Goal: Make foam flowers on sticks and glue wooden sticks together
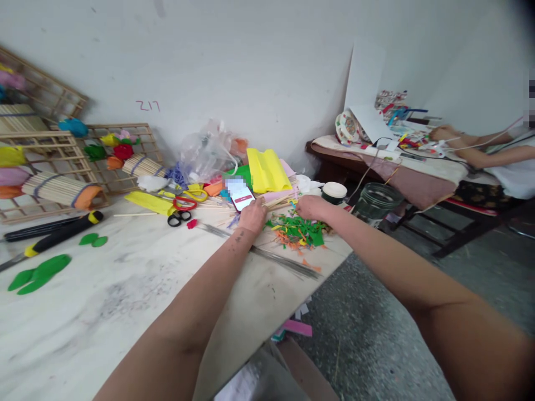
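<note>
My left hand (pixel 253 217) rests beside the lower edge of a lit phone (pixel 240 194), its fingers curled near some thin wooden sticks (pixel 280 201). What those fingers hold is hidden. Over a heap of green, orange and yellow scraps (pixel 307 229) is my right hand (pixel 312 208), closed, with a small blue-and-yellow bit at its fingertips that I cannot make out. A bundle of thin wires (pixel 288 263) lies below the two hands. Yellow crepe paper (pixel 267 171) is spread behind the phone.
Red-handled scissors (pixel 185 204), black-handled scissors (pixel 179 218), a utility knife (pixel 62 234) and green leaf shapes (pixel 45 273) lie leftward. Stick frames with paper flowers (pixel 121 147) lean on the wall. A white-topped tub (pixel 334 192) and glass jar (pixel 376 200) stand right. Another person's hand (pixel 445 133) works at a second table.
</note>
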Available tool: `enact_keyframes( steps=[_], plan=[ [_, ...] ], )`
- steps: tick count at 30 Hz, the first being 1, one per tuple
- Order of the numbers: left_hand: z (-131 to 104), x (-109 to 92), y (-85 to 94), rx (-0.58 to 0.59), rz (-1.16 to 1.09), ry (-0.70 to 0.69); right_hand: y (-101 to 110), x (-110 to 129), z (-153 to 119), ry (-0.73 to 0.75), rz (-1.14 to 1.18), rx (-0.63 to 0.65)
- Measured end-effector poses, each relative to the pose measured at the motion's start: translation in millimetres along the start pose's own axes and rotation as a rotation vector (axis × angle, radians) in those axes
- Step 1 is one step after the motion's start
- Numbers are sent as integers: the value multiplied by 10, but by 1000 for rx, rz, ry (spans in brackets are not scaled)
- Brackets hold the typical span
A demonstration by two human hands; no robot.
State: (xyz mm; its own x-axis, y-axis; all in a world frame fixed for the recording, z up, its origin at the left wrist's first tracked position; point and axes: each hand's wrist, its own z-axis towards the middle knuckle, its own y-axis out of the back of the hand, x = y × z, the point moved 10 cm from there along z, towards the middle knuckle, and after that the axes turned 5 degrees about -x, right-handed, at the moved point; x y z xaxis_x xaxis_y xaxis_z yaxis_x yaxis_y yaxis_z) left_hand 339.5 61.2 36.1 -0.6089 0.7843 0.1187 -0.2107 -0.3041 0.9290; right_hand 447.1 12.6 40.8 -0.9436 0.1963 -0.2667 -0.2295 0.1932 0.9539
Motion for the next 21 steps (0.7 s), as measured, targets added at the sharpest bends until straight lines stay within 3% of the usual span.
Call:
enact_keyframes(
  steps=[4, 7, 11, 18, 21],
  plan=[
    [17, -5, -13, 7, 15, 1, 84, 2, -31, 28, 49, -80],
    [21, -5, -29, 25, 19, 8, -15, 12, -15, 83, 12, -21],
    [18, -25, -26, 25, 15, 0, -45, -210, -5, -51, -16, 24],
    [30, -64, -10, 14, 20, -29, 152, -441, 85, -226, 78, -199],
    [27, -63, -17, 22, 27, -32, 22, -434, 166, -221, 91, -101]
  ],
)
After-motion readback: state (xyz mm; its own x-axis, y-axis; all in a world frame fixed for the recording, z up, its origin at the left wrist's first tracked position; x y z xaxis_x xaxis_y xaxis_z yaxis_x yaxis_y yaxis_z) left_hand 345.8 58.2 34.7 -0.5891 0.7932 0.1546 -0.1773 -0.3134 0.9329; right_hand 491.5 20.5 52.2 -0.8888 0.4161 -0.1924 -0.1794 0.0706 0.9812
